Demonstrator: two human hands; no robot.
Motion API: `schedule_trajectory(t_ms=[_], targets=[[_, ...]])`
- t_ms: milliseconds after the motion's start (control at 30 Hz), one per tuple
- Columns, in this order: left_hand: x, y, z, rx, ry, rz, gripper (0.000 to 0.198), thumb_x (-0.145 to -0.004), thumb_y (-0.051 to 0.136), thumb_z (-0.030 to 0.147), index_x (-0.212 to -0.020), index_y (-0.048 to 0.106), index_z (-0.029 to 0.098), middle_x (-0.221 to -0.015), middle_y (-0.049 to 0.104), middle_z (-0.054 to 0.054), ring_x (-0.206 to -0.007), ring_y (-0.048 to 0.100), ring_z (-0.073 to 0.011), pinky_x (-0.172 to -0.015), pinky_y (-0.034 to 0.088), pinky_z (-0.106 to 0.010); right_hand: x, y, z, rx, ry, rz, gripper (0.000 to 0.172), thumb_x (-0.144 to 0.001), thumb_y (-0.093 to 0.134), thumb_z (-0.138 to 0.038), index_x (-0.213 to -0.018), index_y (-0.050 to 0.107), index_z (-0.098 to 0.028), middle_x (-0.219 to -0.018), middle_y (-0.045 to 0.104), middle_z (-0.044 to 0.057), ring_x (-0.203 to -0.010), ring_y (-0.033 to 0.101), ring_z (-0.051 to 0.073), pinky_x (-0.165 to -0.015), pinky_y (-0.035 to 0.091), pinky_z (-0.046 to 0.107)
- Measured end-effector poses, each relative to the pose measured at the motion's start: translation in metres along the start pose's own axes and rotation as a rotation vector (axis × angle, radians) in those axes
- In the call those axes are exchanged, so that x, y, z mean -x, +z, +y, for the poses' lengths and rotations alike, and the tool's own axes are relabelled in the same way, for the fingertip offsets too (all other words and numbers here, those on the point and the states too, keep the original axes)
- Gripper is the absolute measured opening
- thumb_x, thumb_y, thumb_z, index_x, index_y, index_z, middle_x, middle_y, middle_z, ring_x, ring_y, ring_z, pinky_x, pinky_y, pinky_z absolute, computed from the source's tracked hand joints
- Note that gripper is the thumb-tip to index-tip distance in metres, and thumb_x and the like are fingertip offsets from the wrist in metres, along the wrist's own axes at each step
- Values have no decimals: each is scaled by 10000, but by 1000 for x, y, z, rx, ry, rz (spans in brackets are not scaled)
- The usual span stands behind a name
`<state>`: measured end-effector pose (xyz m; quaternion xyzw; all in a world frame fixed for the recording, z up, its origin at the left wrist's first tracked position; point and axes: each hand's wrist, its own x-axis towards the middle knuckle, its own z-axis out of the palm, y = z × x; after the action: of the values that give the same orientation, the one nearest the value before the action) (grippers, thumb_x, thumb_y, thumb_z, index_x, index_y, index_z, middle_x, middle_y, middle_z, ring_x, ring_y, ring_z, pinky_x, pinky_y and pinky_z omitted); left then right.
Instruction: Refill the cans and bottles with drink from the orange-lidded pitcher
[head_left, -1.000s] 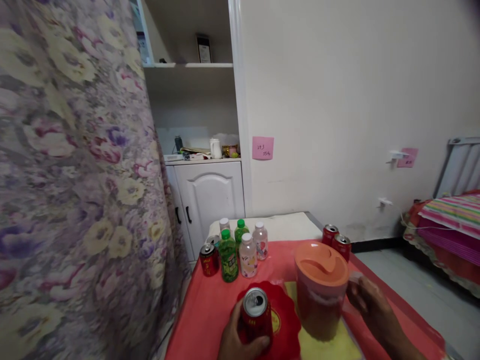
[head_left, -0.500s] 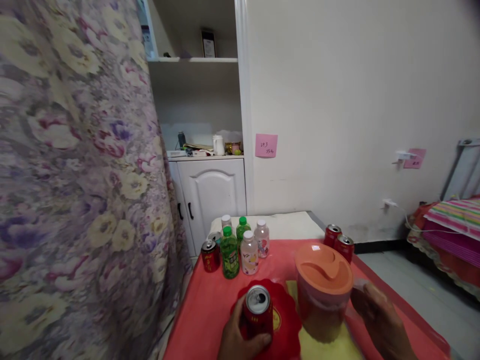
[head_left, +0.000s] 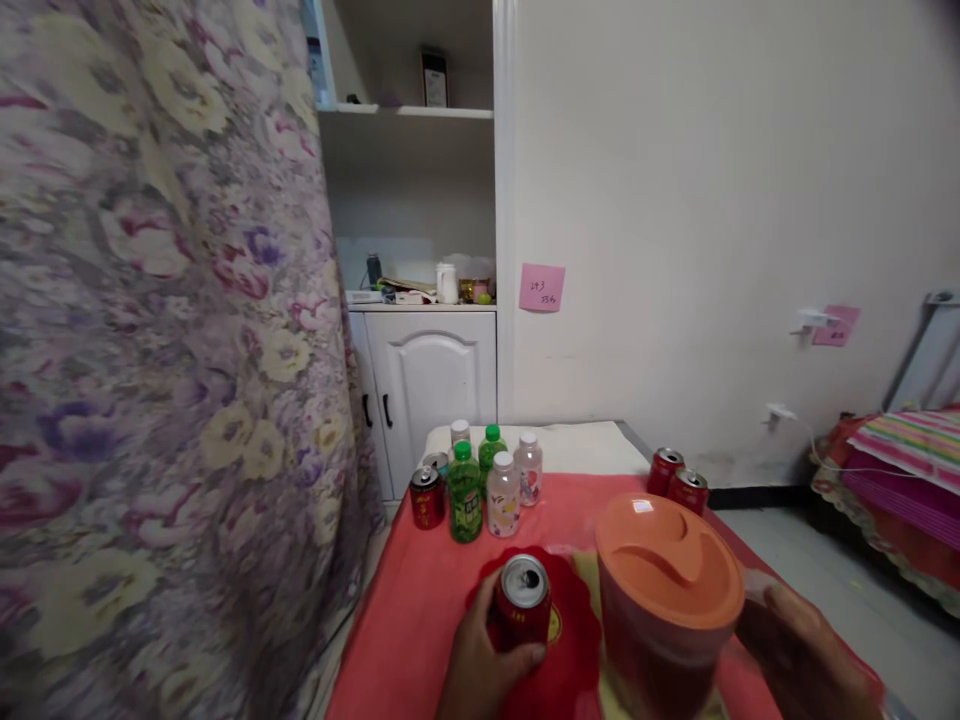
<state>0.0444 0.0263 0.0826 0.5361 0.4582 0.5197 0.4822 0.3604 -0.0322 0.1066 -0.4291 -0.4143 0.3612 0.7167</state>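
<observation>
My left hand (head_left: 487, 650) is wrapped round an opened red drink can (head_left: 523, 605), upright over a red scalloped plate (head_left: 574, 670). Whether the can's base touches the plate is hidden. My right hand (head_left: 799, 650) is closed at the handle side of a clear plastic pitcher (head_left: 660, 640) with an orange lid (head_left: 667, 560). The pitcher is just right of the plate, above a yellow cloth (head_left: 589, 575), and its bottom is cut off by the frame edge.
Green bottles (head_left: 466, 500), white-capped clear bottles (head_left: 503, 500) and a dark red can (head_left: 427, 498) cluster at the back left of the red-covered table (head_left: 397, 620). Two red cans (head_left: 688, 492) stand at the back right. A floral curtain (head_left: 172, 350) hangs on the left.
The pitcher has come nearer and slightly to the right, along with my right hand. My left hand still holds the can over the plate. The view has shifted a little.
</observation>
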Motion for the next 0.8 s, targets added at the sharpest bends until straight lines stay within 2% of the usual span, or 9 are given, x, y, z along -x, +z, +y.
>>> schedule_trajectory(t_ms=[133,200,267,367,433,500,600,800], targets=[[1,1,5,34,-6,-24,832,-477,835,153,-1271,587,127,-1298,702,-192,-1245,610,-394,-1099,451,-488,14,18,-24,-42,139,49,342,-686,820,-567,-796,754,-250,-715,733,39,-621,644,221,-518,522,306],[1,1,6,43,14,-43,829,-482,819,142,-1276,582,124,-1299,702,-195,-1248,607,-394,-1099,447,-489,21,29,-36,-17,172,46,364,-670,838,-553,-859,777,-248,-803,770,58,-717,689,255,-608,567,330],[2,0,5,56,37,-61,810,-492,805,130,-1274,594,138,-1301,706,-183,-1247,610,-390,-1099,446,-486,26,38,-44,28,185,6,373,-687,809,-580,-839,781,-240,-774,761,70,-689,684,270,-589,559,351],[4,0,5,62,40,-62,809,-473,784,82,-1261,618,162,-1299,714,-162,-1254,611,-381,-1108,442,-474,24,42,-46,122,171,-61,423,-667,769,-659,-735,753,-242,-615,673,58,-500,572,228,-414,429,336],[6,0,7,61,38,-65,821,-465,774,54,-1263,625,174,-1304,714,-147,-1265,605,-369,-1122,431,-459,20,39,-44,186,173,-108,437,-660,757,-679,-685,724,-244,-528,576,32,-425,465,186,-369,332,319],[8,-1,9,72,42,-78,829,-473,782,52,-1276,622,181,-1310,712,-137,-1264,606,-359,-1121,437,-444,15,36,-43,223,180,-155,449,-647,763,-682,-628,684,-241,-490,489,9,-409,388,157,-368,281,307],[10,-1,10,83,60,-83,837,-479,812,66,-1287,625,186,-1311,712,-131,-1260,609,-361,-1112,450,-439,12,35,-41,248,170,-177,476,-670,760,-672,-583,627,-223,-517,432,-8,-452,340,131,-404,259,285],[12,-1,13,86,46,-105,849,-482,766,-1,-1296,623,191,-1313,711,-119,-1262,607,-349,-1117,444,-432,9,32,-34,269,189,-184,535,-747,701,-684,-610,603,-175,-576,257,-62,-534,190,93,-485,151,256]])
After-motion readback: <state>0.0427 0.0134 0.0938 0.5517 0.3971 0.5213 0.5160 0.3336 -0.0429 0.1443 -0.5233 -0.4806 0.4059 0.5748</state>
